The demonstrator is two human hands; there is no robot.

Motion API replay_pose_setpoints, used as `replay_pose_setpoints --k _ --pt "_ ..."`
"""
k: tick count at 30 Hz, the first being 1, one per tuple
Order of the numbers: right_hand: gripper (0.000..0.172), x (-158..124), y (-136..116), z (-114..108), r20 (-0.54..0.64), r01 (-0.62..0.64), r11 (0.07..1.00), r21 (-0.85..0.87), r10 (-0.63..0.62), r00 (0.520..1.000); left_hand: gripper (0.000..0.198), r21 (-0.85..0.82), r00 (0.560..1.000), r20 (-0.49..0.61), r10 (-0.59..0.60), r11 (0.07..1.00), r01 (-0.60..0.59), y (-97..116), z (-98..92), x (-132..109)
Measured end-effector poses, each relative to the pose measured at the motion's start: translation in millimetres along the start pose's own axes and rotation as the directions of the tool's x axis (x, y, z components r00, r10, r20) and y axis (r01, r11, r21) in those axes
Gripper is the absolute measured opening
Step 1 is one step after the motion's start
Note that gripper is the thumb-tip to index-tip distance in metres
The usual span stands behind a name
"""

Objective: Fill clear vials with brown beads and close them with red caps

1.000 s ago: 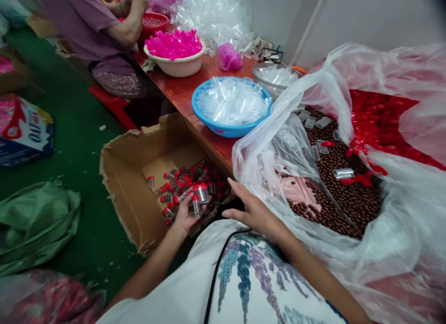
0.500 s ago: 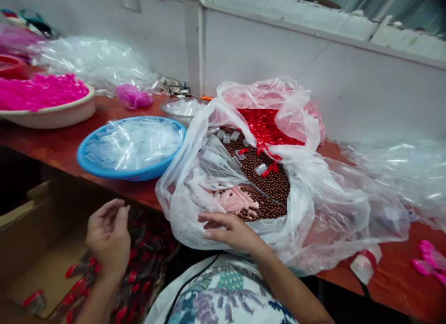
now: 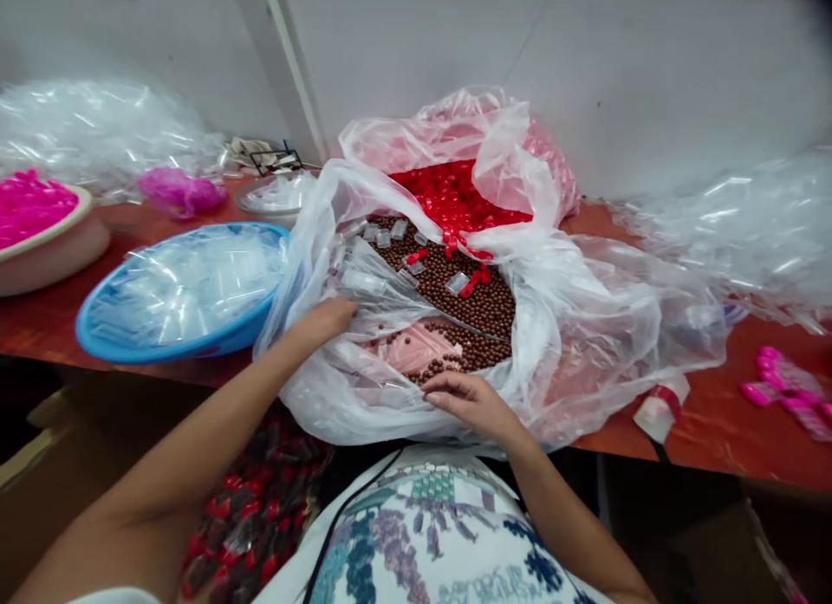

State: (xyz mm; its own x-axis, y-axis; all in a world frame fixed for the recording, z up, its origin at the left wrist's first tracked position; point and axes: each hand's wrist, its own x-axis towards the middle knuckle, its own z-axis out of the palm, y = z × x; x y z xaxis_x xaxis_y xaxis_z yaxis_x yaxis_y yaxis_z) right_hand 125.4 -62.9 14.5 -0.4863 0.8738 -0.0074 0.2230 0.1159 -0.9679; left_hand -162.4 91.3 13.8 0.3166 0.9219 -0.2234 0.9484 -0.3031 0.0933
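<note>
A big clear plastic bag (image 3: 585,327) lies open on the red-brown table (image 3: 715,422), filled with small brown beads (image 3: 481,305), a few clear vials and red caps (image 3: 455,197). My left hand (image 3: 325,318) reaches into the bag's left side onto a clear inner bag of vials (image 3: 373,283); its fingers are hidden in the plastic. My right hand (image 3: 471,400) rests on the bag's near rim, fingers curled over the plastic beside the beads.
A blue basin of clear vials (image 3: 175,288) stands left of the bag, a cream bowl of pink pieces (image 3: 39,231) further left. Loose clear plastic (image 3: 734,231) piles at right. Pink pieces (image 3: 786,392) lie at the right edge. A cardboard box of red-capped vials (image 3: 253,517) sits below.
My left hand rose from the cardboard box, where it let go of filled vials, and went into the bag's left side. My right hand stayed at the bag's near rim. The view swung right.
</note>
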Motion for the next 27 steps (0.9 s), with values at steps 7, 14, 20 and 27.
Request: replay_pose_setpoints --k 7,14,20,27 --pt "0.038 -32.4 27.9 -12.9 -0.032 0.147 0.761 -0.632 -0.215 0.976 0.028 -0.028 0.999 -0.011 -0.04 0.999 0.04 0.6 -14.1 -2.5" --pt "0.019 -34.3 35.2 -9.6 0.068 0.194 0.732 -0.653 -0.199 0.978 0.03 -0.572 0.982 0.099 0.159 0.817 -0.075 75.0 5.0 -10.0" --pt "0.022 -37.1 36.9 -9.8 0.095 0.203 0.752 -0.628 -0.185 0.978 0.023 -0.713 0.929 0.282 0.237 0.7 0.038 100.7 30.8 1.5" --pt "0.02 -37.9 42.0 -10.4 0.082 0.207 0.763 -0.613 -0.2 0.976 0.029 -0.812 0.89 0.359 0.28 0.564 0.15 133.9 43.4 12.4"
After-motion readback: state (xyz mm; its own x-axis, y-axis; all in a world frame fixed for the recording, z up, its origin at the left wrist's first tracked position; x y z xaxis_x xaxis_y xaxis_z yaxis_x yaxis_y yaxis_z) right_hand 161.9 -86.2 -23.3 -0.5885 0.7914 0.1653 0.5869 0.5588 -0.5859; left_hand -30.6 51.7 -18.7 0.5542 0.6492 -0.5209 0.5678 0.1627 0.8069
